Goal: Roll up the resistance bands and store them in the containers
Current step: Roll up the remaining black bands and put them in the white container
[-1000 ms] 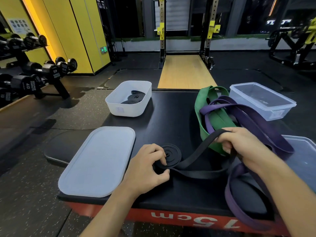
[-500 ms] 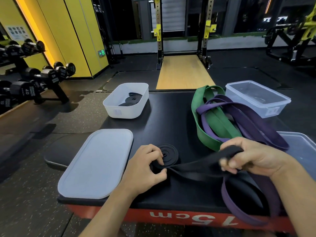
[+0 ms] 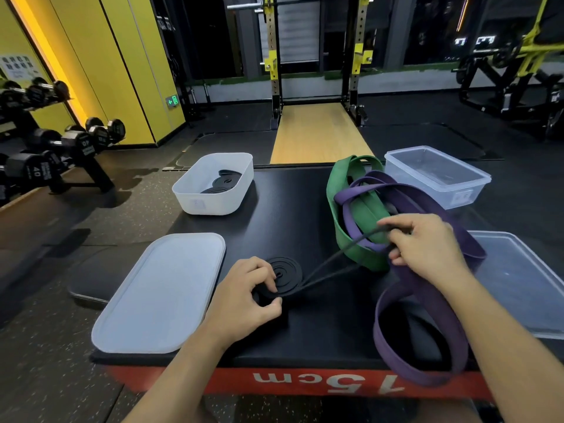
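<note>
Since 0.5 s ago the R hand [image 3: 427, 248] has swung up and away from the near edge, twd the green band [image 3: 351, 209]. It took the slack out of the black band [image 3: 285, 271]: the tail now runs as two taut strands from the coil to that hand. R fingers are curled round the tail. L hand [image 3: 244, 297] hasn't shifted; thumb and fingertips pinch the coil flat on the plyo box [image 3: 290, 215], approx. mid near edge. Coil looks about the same size, so prob. a re-tension between wraps, w/ a good length still to wind before it goes in a tub.

White tub [image 3: 213, 206] at far-left corner already holds rolled black bands [image 3: 221, 183]. Clear tub [image 3: 436, 178] at far-right corner; can't tell if anything's in it. Green and purple band [image 3: 421, 340] lie unrolled in a tangle on the right side, purple looping over the near edge. White lid [image 3: 161, 294] near-left corner, clear lid [image 3: 518, 279] at right edge.

Room: gym, dark rubber floor, dumbbell rack [image 3: 45, 154] left, yellow wall [image 3: 106, 71], squat rack [image 3: 317, 56] ahead.
</note>
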Demonstrator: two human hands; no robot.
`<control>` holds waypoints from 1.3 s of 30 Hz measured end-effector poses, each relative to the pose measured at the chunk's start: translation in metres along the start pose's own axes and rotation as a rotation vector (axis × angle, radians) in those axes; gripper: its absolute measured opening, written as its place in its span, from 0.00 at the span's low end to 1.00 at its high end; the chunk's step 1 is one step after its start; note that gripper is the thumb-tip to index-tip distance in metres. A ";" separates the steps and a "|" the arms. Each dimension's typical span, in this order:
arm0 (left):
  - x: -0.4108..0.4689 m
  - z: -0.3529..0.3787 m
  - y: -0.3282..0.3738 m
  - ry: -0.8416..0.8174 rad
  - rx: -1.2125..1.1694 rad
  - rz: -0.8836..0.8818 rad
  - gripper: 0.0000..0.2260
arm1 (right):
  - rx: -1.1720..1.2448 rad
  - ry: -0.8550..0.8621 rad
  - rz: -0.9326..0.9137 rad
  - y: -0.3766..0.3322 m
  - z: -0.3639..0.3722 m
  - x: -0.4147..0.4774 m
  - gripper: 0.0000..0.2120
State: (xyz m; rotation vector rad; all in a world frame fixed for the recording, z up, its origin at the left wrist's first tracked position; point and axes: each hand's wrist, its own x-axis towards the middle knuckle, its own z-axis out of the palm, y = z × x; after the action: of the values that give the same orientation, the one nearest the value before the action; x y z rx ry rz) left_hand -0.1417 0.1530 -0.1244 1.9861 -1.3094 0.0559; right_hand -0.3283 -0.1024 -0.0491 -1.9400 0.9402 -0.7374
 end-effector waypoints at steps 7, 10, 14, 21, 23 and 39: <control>0.000 -0.001 0.000 -0.004 0.005 0.004 0.12 | 0.188 -0.011 0.093 -0.010 0.017 0.009 0.15; 0.000 -0.001 0.000 -0.006 0.007 0.002 0.12 | 0.377 -0.085 0.103 -0.022 0.036 0.013 0.12; 0.001 -0.001 -0.001 -0.010 0.011 0.004 0.11 | 0.201 -0.361 -0.103 -0.020 0.064 0.015 0.24; 0.000 -0.001 -0.002 -0.012 0.011 0.008 0.10 | -0.329 -0.280 -0.400 -0.010 0.088 0.001 0.09; 0.000 -0.002 -0.003 -0.010 0.015 0.013 0.11 | -0.405 -0.381 -0.300 -0.014 0.084 -0.011 0.04; -0.001 -0.001 -0.005 0.009 -0.043 0.005 0.08 | -0.228 -0.319 -0.004 -0.001 0.107 -0.048 0.11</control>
State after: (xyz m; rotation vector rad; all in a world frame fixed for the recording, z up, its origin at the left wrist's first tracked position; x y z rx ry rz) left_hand -0.1375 0.1551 -0.1273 1.9442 -1.2991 0.0390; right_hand -0.2720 -0.0166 -0.1057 -2.1775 0.8503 -0.3165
